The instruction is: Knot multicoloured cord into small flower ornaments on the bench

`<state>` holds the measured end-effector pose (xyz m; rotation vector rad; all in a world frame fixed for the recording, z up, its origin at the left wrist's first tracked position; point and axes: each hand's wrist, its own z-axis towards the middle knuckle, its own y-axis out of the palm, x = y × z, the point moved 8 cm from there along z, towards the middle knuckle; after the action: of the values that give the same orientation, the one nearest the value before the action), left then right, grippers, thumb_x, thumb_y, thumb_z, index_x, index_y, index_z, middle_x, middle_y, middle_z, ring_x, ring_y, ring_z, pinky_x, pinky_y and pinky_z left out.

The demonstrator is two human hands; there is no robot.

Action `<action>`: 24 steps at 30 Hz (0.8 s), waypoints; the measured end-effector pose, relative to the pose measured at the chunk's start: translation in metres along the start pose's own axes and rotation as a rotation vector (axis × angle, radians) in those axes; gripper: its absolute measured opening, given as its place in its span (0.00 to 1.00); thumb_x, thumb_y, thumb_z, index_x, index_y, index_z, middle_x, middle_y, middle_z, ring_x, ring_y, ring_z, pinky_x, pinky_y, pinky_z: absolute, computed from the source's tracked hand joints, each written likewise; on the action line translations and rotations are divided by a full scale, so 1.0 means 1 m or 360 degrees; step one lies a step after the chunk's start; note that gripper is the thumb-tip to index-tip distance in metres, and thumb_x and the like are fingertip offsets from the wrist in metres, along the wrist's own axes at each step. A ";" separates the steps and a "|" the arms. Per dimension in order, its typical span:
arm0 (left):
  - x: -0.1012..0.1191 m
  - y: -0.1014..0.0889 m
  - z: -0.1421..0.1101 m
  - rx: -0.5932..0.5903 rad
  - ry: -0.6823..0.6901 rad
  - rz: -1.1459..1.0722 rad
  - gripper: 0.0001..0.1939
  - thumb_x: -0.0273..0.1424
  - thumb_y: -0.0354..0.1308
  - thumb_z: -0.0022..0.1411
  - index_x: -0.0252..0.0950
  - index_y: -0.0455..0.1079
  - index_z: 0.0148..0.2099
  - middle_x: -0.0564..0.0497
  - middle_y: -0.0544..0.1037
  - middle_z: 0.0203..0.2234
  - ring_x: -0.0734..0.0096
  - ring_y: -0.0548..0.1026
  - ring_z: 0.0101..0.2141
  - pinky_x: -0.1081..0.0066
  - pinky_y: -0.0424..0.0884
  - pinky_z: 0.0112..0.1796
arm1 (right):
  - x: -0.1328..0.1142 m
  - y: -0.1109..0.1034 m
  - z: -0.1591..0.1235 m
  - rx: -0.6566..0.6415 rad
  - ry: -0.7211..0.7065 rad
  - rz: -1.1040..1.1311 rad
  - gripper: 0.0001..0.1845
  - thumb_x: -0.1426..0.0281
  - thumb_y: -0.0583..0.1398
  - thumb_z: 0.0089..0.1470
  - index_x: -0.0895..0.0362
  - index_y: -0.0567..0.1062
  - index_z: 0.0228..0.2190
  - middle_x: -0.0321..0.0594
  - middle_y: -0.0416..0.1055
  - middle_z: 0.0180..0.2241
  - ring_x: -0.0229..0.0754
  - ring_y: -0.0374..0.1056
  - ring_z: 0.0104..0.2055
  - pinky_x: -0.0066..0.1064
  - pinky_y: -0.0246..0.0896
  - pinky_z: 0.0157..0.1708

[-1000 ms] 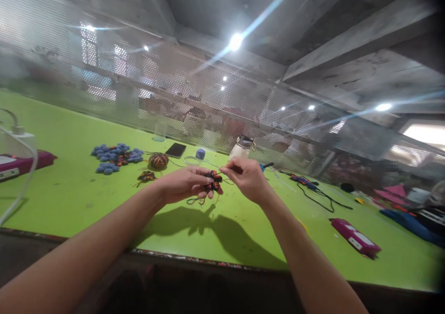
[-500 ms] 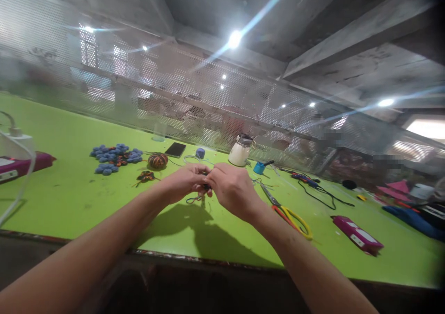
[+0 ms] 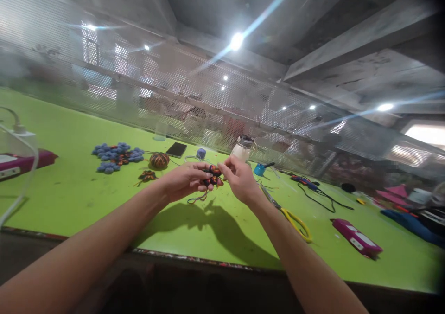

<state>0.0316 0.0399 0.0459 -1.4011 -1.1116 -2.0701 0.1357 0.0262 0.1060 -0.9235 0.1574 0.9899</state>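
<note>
Above the green table [image 3: 69, 189], my left hand [image 3: 182, 180] grips a small dark knotted yarn piece [image 3: 212, 176] with orange and red strands. Loose thread ends hang below it. My right hand [image 3: 238, 179] meets it from the right, fingers pinched on the same piece or its thread. Both hands hover a little above the tabletop, near the middle.
Blue pom-pom cluster [image 3: 116, 156], striped yarn ball [image 3: 159, 160] and a small knotted piece [image 3: 146, 176] lie left. Phone [image 3: 176, 150], white jar [image 3: 242, 150], blue cup [image 3: 259, 169] stand behind. Yellow-handled scissors [image 3: 292, 216], pink case [image 3: 356, 243], black cord [image 3: 318, 195] lie right. Mesh screen [image 3: 174, 96] bounds the back.
My right hand went left to close over the piece, then drew back slightly, so the dark knotted piece shows again between both hands. The hands sit a bit higher than a second ago.
</note>
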 end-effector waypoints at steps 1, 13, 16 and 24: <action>0.000 0.000 0.000 -0.0022 0.0000 -0.0031 0.12 0.17 0.55 0.55 0.25 0.69 0.43 0.37 0.79 0.31 0.76 0.75 0.24 0.79 0.66 0.25 | 0.004 0.004 -0.001 -0.0033 0.0005 0.0071 0.11 0.64 0.54 0.56 0.57 0.64 0.25 0.34 0.62 0.22 0.36 0.57 0.25 0.28 0.52 0.26; 0.004 0.004 -0.008 0.0001 0.0003 -0.0131 0.10 0.19 0.56 0.53 0.29 0.71 0.39 0.44 0.79 0.28 0.73 0.77 0.27 0.77 0.72 0.30 | 0.006 0.013 -0.014 -0.0153 -0.0037 0.0408 0.13 0.61 0.49 0.61 0.55 0.58 0.28 0.29 0.58 0.21 0.32 0.54 0.21 0.25 0.51 0.22; 0.005 0.006 -0.009 -0.0018 0.0007 -0.0112 0.10 0.21 0.56 0.54 0.29 0.72 0.40 0.44 0.79 0.28 0.73 0.76 0.26 0.76 0.72 0.28 | -0.003 0.005 -0.015 -0.0150 -0.0156 0.0220 0.13 0.62 0.49 0.61 0.55 0.58 0.28 0.30 0.59 0.20 0.33 0.55 0.21 0.26 0.52 0.24; 0.013 0.008 -0.009 -0.0029 0.0174 0.0034 0.05 0.25 0.56 0.54 0.29 0.72 0.33 0.46 0.77 0.24 0.75 0.73 0.22 0.77 0.68 0.23 | -0.015 0.001 -0.022 -0.0273 -0.0267 -0.0055 0.11 0.64 0.47 0.63 0.56 0.59 0.30 0.31 0.61 0.20 0.33 0.55 0.21 0.26 0.51 0.25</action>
<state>0.0272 0.0294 0.0590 -1.2859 -1.0317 -2.1191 0.1325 0.0005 0.0995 -0.9912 -0.0858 1.0555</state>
